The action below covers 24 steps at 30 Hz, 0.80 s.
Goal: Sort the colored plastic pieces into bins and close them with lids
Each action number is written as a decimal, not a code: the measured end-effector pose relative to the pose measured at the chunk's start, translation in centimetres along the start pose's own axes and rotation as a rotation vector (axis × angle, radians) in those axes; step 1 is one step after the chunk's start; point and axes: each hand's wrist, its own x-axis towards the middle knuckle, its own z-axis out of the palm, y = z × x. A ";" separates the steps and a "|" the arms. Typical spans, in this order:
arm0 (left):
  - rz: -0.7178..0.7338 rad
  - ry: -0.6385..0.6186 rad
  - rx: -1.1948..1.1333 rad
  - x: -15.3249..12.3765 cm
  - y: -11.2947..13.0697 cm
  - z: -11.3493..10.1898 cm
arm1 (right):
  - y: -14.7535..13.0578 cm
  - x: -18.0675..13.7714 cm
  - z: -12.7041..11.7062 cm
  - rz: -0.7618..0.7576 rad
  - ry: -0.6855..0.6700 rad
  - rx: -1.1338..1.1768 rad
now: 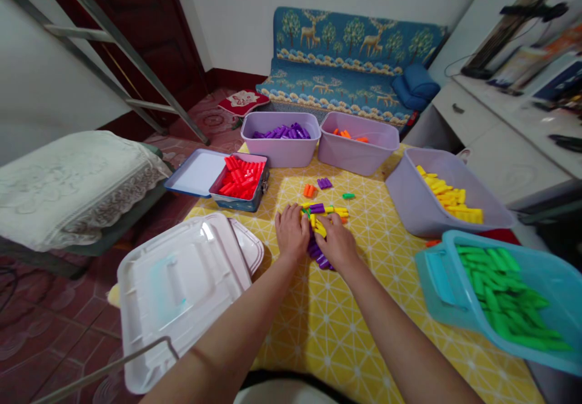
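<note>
A mixed pile [317,208] of small yellow, purple, green and orange pieces lies on the yellow cloth [327,319], between and partly under the two hands. The left hand [292,232] rests palm down at its left edge, fingers stretched forward; the right hand [337,241] reaches in from the other side, fingers bent against yellow pieces [320,227]. Whether either hand grips anything, I cannot tell. Just beyond sit a few orange pieces [310,191], a short purple row [324,183] and one green piece [348,196]. Farther left, an open tin [240,203] holds red pieces [240,176], its lid [200,170] folded out. Behind stand a lilac tub [282,155] of purple pieces and another [357,160] with some orange; to the right, a third [406,201] with yellow, then a blue tub [435,279] of green. White lids [175,295] lie at the near left. A blue sofa [345,82] stands against the wall.
</note>
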 end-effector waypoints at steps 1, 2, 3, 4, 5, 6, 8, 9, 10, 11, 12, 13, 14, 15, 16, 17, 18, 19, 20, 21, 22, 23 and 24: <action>0.006 0.001 0.004 0.0 0.0 0.0 | -0.2 0.1 -0.1 0.012 -0.025 -0.029; 0.012 0.002 0.008 0.0 0.0 0.0 | -0.3 0.3 -0.3 0.024 -0.046 -0.050; 0.016 0.003 0.013 0.0 0.0 0.1 | -0.3 0.4 -0.4 0.033 -0.062 -0.062; 0.019 0.005 0.016 0.0 0.0 0.1 | -0.3 0.5 -0.5 0.040 -0.071 -0.066; 0.020 0.006 0.018 0.0 0.0 0.1 | -0.3 0.5 -0.6 0.042 -0.077 -0.063; 0.020 0.007 0.019 0.1 0.0 0.1 | -0.2 0.6 -0.6 0.040 -0.079 -0.055; 0.021 0.009 0.016 0.1 0.0 0.1 | -0.1 0.6 -0.7 0.028 -0.080 -0.035; 0.022 0.010 0.015 0.1 0.0 0.1 | 0.1 0.7 -0.7 0.024 -0.079 -0.022; 0.023 0.010 0.015 0.1 0.0 0.1 | 0.2 0.7 -0.6 0.021 -0.078 -0.006; 0.025 0.010 0.014 0.1 0.0 0.1 | 0.3 0.7 -0.6 0.020 -0.076 0.012; 0.028 0.010 0.013 0.1 0.0 0.1 | 0.5 0.7 -0.5 0.023 -0.071 0.033; 0.031 0.011 0.011 0.0 0.0 0.1 | 0.6 0.8 -0.4 0.026 -0.062 0.058; 0.034 0.011 0.009 0.0 0.0 0.1 | 0.8 0.9 -0.3 0.025 -0.050 0.089; 0.037 0.011 0.006 0.0 -0.1 0.1 | 1.1 0.9 -0.2 0.021 -0.032 0.129; 0.038 0.011 0.003 0.0 -0.1 0.2 | 1.3 1.0 -0.1 0.020 -0.004 0.180; 0.039 0.012 0.001 0.0 -0.1 0.2 | 1.6 1.1 0.0 0.030 0.033 0.245; 0.039 0.013 0.000 0.0 -0.2 0.2 | 1.9 1.1 0.1 0.053 0.076 0.327; 0.039 0.012 -0.001 0.0 -0.2 0.2 | 2.2 1.0 0.2 0.097 0.121 0.426; 0.039 0.012 0.000 0.0 -0.2 0.2 | 2.4 1.0 0.3 0.160 0.160 0.547; 0.040 0.012 0.001 0.0 -0.2 0.2 | 2.6 0.9 0.5 0.232 0.184 0.689; 0.041 0.013 0.004 0.0 -0.1 0.2 | 2.8 0.7 0.6 0.308 0.190 0.848; 0.042 0.013 0.007 0.0 -0.1 0.2 | 2.8 0.6 0.7 0.379 0.181 1.018; 0.043 0.014 0.009 0.0 -0.1 0.2 | 2.9 0.4 0.8 0.447 0.167 1.187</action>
